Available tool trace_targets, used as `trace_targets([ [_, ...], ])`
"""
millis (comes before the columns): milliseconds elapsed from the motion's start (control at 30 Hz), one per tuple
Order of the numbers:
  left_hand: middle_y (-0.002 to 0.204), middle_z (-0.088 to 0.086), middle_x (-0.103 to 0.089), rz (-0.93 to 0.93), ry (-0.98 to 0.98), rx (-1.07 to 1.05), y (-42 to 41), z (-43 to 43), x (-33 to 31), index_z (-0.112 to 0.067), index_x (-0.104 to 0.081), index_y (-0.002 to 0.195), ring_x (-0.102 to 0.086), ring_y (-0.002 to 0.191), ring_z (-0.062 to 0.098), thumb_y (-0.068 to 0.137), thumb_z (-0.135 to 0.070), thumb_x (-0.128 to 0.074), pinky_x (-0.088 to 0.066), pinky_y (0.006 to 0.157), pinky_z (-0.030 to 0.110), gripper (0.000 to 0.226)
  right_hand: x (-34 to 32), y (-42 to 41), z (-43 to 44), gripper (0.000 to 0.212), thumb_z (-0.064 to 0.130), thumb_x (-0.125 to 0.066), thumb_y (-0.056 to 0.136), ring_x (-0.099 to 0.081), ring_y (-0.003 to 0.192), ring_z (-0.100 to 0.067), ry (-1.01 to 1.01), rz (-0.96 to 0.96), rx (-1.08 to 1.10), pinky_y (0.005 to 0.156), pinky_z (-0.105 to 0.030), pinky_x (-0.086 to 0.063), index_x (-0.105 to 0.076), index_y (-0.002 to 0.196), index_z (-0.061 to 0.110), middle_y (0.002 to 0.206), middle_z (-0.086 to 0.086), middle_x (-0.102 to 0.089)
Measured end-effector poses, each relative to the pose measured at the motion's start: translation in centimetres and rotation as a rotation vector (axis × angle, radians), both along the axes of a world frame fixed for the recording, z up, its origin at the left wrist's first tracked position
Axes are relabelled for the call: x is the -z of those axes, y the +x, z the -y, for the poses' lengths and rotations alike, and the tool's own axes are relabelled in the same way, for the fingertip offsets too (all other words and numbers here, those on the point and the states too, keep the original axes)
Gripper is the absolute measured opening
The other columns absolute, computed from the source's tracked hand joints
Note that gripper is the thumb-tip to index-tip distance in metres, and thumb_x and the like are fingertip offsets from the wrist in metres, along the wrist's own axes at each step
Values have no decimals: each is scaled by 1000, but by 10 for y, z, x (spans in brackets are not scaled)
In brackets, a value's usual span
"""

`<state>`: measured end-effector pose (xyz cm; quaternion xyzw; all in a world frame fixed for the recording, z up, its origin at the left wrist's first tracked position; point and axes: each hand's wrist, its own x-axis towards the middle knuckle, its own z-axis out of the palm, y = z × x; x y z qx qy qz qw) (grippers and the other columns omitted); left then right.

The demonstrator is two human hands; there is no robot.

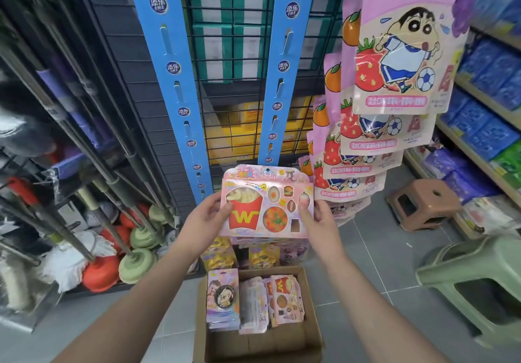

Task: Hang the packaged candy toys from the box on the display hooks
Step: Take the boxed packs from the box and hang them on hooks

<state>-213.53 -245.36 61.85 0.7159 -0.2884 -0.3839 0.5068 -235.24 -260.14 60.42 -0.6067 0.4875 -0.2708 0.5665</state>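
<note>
I hold a pink candy toy pack with a red fries box printed on it, flat and upright in front of the wire rack. My left hand grips its left edge and my right hand grips its right edge. Its hang hole is at the top middle. Below it on the floor stands an open cardboard box with several more packs upright inside. Two blue hanging strips with slots run down the black wire grid. More packs hang low behind the held one.
Pink snack bags hang in a column at the right. Mops and plungers lean at the left. A brown stool and a green stool stand on the grey tiles at the right, beside shelves of blue packs.
</note>
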Motion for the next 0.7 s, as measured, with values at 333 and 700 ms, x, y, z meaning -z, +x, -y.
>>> trace_targets([
  [333,104,-13,-75,52,91,-8,-2,15,18,-33,-58,136,-74,101,11,96,-52,-64,-59,96,47,45,13,-3,18,14,53,-62,95,-66,112,-7,-26,-44,4,101,-45,-55,-64,105,43,114,17,-72],
  [700,106,-5,-77,9,35,-85,-12,9,32,-28,-58,133,-75,102,13,95,-37,-68,-59,94,42,40,27,-4,24,29,61,-62,92,-68,110,-7,-1,-19,-22,98,-42,-57,-65,107,36,112,14,-74],
])
